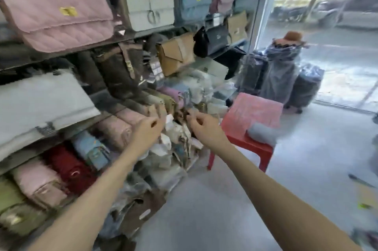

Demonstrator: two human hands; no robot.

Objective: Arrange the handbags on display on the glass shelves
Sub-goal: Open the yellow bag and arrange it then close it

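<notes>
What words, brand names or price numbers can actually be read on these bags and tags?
None can be read; the picture is too blurred.
Pink quilted bag: yellow clasp, no legible lettering.
Grey bag: round metal emblem, shape unclear.
Blue bag: small yellow mark, unreadable.
Striped hang tags: print too small.
White paper tags near the left hand and right hand: blank or blurred.
</notes>
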